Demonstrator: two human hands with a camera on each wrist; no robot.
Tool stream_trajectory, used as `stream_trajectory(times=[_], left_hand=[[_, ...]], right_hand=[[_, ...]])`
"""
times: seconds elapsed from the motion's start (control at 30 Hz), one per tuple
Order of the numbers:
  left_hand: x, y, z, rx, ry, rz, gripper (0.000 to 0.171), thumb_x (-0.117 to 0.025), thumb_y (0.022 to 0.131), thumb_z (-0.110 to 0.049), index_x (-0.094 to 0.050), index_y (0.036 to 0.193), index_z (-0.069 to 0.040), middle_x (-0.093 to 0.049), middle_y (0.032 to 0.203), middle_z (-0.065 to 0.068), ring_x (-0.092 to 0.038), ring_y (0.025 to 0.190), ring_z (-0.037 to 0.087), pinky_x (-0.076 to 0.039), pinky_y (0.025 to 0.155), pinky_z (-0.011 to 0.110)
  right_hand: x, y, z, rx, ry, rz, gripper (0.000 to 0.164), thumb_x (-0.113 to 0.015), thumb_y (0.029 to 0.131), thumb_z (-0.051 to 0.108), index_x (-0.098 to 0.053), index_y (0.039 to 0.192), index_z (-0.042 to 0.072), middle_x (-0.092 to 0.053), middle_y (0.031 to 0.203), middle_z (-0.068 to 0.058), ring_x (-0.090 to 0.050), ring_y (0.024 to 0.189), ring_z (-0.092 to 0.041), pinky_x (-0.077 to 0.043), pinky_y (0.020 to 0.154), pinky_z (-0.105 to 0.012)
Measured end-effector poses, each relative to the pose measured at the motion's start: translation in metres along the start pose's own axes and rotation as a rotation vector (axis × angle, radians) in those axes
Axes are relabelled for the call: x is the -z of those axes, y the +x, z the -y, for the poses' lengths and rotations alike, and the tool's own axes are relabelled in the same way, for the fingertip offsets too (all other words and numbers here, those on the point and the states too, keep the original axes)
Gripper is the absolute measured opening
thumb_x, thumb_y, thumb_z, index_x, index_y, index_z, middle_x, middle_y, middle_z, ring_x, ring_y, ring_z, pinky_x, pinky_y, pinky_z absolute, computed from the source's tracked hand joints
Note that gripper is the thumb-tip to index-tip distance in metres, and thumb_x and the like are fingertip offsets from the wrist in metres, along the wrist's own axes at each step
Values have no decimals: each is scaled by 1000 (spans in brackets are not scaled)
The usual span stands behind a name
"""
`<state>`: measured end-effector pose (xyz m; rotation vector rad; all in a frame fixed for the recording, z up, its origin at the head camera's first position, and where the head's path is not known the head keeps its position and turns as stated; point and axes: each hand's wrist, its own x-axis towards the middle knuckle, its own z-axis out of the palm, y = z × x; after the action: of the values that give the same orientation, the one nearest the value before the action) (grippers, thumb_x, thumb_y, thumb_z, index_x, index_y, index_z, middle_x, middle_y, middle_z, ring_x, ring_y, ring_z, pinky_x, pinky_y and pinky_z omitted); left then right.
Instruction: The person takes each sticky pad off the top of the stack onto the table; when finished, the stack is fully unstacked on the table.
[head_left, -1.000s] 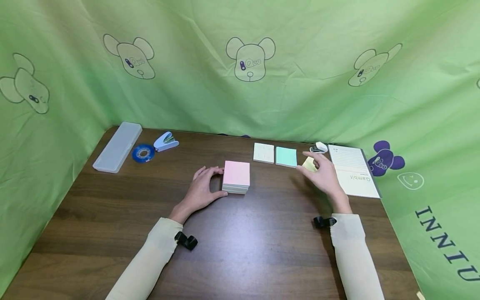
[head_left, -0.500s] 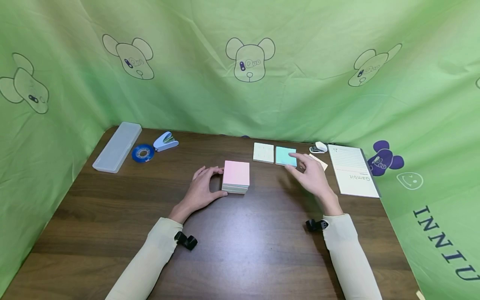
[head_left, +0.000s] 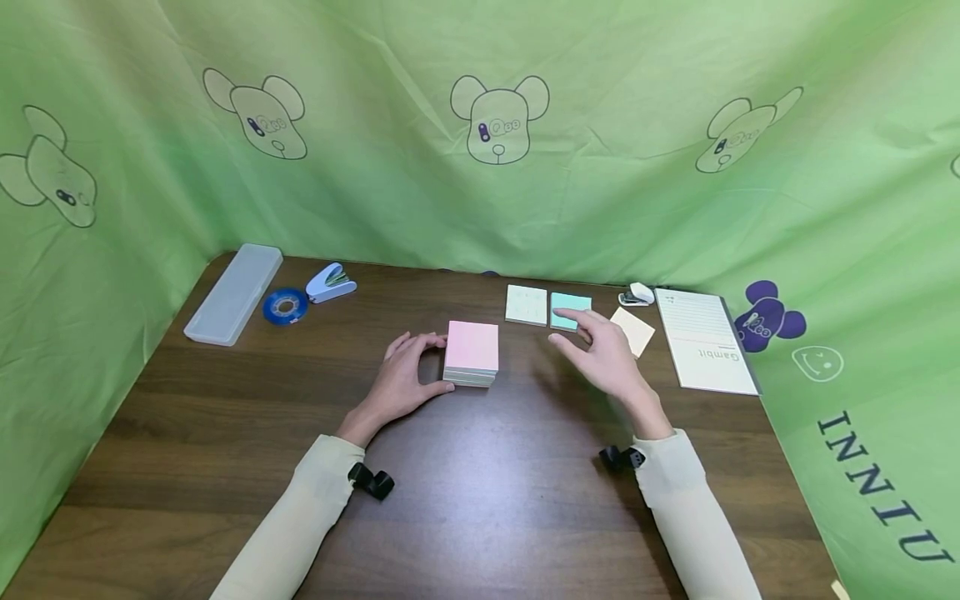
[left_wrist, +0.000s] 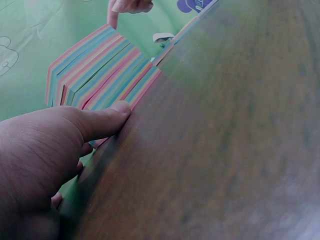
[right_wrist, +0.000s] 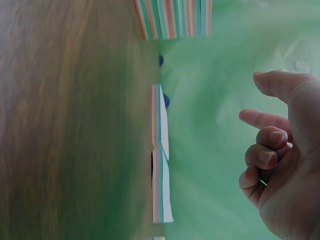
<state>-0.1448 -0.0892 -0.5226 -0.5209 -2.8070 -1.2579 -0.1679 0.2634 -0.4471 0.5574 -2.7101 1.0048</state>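
My left hand (head_left: 401,379) holds a tall stack of sticky notes (head_left: 472,348), pink on top, by its left side. In the left wrist view the thumb presses on the many-coloured striped edges of the stack (left_wrist: 105,67), at its lower corner. Just above the table, my right hand (head_left: 606,357) holds nothing; its thumb and index finger point left and its other fingers are curled. It partly covers a mint sticky note pad (head_left: 566,302). A white-topped pad (head_left: 527,304) lies left of that, and a pale yellow pad (head_left: 634,330) lies askew to the right.
At the back left are a translucent case (head_left: 234,294), a blue tape roll (head_left: 286,307) and a light blue stapler (head_left: 331,284). A small white stapler-like item (head_left: 637,295) and a lined notebook (head_left: 705,342) lie at the right. Green cloth (head_left: 390,208) hangs behind the table.
My right hand has come away from the pale yellow pad and moved left, passing in front of the mint pad. The yellow pad now shows almost fully. My left hand stays at the stack.
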Motion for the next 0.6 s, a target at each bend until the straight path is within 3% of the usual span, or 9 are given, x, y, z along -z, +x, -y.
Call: stream_trajectory(times=[0.1,0.33,0.6], left_hand=[[0,0,0,-2,-1,-4,71,-99,86,-22,-62,142,-2,-67,151,13,-51,154,36,-13,139,51],[0,0,1,-7,-3,-8,70,-99,85,-22,-62,142,-3,-68,151,12,-51,154,35,-13,139,50],[0,-1,1,-12,1,-13,71,-100,85,-22,-62,142,-3,-68,151,13,-51,154,35,-14,139,50]], right_hand=[[-3,0,6,20,17,6,45,-83,100,20,-74,143,8,-47,78,-15,-38,70,-16,-35,66,-33],[-8,0,22,55,29,35,48,-85,99,22,-74,143,9,-44,79,-1,-41,75,-17,-35,69,-32],[-14,0,41,120,25,69,59,-89,94,33,-72,146,13,-41,78,4,-41,73,-17,-34,68,-33]])
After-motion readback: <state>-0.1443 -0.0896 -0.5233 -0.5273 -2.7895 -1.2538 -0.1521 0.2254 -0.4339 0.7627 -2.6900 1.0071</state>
